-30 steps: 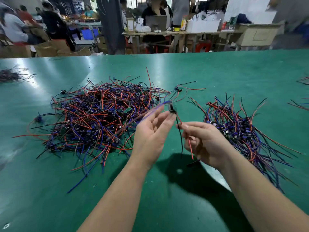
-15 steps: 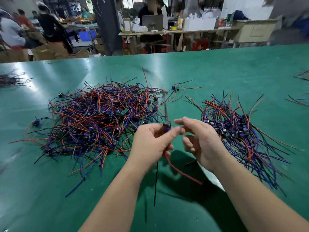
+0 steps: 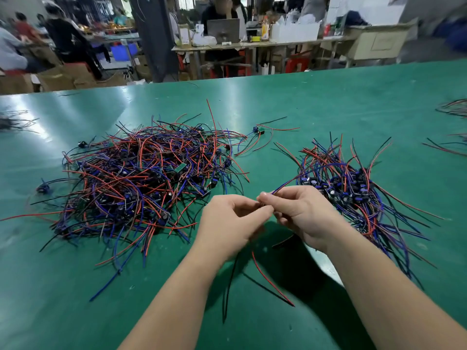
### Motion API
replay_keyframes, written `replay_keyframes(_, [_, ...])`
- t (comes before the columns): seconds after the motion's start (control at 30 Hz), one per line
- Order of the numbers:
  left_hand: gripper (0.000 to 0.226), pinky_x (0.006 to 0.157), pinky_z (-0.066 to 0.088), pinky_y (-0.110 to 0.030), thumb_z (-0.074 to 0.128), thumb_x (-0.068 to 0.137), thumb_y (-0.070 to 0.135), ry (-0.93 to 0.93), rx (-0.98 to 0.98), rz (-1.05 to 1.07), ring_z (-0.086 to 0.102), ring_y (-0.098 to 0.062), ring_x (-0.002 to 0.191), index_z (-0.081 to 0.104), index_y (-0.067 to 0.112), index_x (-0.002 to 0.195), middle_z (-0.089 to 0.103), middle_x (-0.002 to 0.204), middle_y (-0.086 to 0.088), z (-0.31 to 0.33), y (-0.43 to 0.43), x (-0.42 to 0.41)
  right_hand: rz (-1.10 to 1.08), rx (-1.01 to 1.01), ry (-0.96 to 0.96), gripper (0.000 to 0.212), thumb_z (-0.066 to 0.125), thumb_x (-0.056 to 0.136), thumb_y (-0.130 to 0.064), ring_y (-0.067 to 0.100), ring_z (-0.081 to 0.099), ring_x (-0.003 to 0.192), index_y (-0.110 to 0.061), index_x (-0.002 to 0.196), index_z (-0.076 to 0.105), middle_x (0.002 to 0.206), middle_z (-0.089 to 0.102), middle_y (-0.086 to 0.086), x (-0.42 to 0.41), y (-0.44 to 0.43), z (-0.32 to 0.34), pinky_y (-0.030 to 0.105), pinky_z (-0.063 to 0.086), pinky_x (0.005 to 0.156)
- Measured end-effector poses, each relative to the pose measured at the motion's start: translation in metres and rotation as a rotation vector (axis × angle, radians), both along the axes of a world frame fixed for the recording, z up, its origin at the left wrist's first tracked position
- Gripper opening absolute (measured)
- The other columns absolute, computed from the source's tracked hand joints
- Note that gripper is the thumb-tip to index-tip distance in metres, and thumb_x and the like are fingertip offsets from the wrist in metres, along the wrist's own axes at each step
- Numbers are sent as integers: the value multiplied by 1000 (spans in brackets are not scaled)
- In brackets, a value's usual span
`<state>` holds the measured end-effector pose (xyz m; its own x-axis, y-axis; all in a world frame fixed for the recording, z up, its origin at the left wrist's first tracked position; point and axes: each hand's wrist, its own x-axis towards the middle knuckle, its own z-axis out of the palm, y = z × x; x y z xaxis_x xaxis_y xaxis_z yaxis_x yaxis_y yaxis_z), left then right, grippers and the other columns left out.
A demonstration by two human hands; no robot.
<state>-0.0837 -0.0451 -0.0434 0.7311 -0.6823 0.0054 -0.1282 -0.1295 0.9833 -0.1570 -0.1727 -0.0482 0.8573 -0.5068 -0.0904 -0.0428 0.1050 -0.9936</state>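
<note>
Left hand [image 3: 227, 223] and right hand [image 3: 303, 213] both pinch one harness [image 3: 288, 184] at the fingertips, above the table [image 3: 328, 102] toward its near edge, between left pile [image 3: 141, 183] and right pile [image 3: 358, 188]. Red lead [image 3: 269, 280] and black lead [image 3: 227, 289] hang below.

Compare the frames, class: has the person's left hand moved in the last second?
Yes. The left hand has drawn back toward the person, away from the lone module on the green table, its fingers now pinching a wired part.
</note>
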Motion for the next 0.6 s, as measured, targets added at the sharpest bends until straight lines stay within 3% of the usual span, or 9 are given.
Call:
replay_keyframes(0.07, [12,60,55,-30,80,75,20,95,-19,-33,67,-23,63,74,11,71,72,70,-11,-1,0,2,-13,-6,1,25,77,59,-32,8,41,50,-8,63,71,58,55,3,-1,-2,0,14,33,44])
replay_keyframes(0.13, [10,53,51,-23,76,78,14,206,-39,-86,65,-20,61,72,9,71,70,67,-11,2,2,2,-53,-24,-12,17,77,70,-20,5,46,47,-12,57,71,53,57,-1,-1,-3,3,14,36,43])
replay_keyframes(0.27, [12,52,52,-21,76,74,16,360,14,-226,67,-16,58,69,7,72,69,67,-9,10,6,-1,-261,56,-84,16,72,78,-10,3,46,40,-10,63,66,53,60,0,-4,-14,14,12,35,38])
replay_keyframes(0.47, [13,56,54,-23,78,63,28,404,150,-537,66,-14,57,72,16,66,69,68,-4,13,9,-11,-471,243,-281,13,69,84,-11,5,48,41,-5,73,65,54,61,1,-18,-35,27,12,35,36])
replay_keyframes(0.53, [9,54,53,-22,80,71,22,419,149,-595,64,-13,56,74,18,77,68,69,-4,15,12,-11,-433,266,-287,16,64,89,-16,5,48,41,-4,77,67,56,62,2,-17,-33,28,13,35,36])
replay_keyframes(0.6, [21,51,50,-21,74,76,16,455,137,-621,62,-13,53,74,18,97,67,68,-4,16,15,-9,-403,308,-282,26,54,95,-23,6,48,41,-5,81,66,58,63,2,-15,-32,28,14,35,37])
